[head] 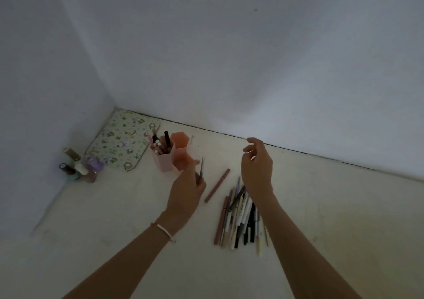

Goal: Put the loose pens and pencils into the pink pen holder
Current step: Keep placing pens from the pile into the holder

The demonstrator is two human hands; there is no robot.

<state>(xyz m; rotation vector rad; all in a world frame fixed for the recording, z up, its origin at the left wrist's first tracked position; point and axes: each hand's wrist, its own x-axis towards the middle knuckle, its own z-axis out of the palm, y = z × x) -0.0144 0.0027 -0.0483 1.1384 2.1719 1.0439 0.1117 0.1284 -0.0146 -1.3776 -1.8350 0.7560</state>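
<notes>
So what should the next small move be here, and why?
Probably lift the thin dark pencil, pinched upright in the left hand, across and lower it into the pink hexagonal plastic pen holder. It stands just beside the holder, whose near cell looks free; the right hand seems to hold nothing.

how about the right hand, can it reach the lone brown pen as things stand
Probably yes. The right hand hangs empty just right of the pen, which lies alone on the table, nothing over it. The left hand, holding a thin pencil, sits close on its other side but clear of it.
</notes>
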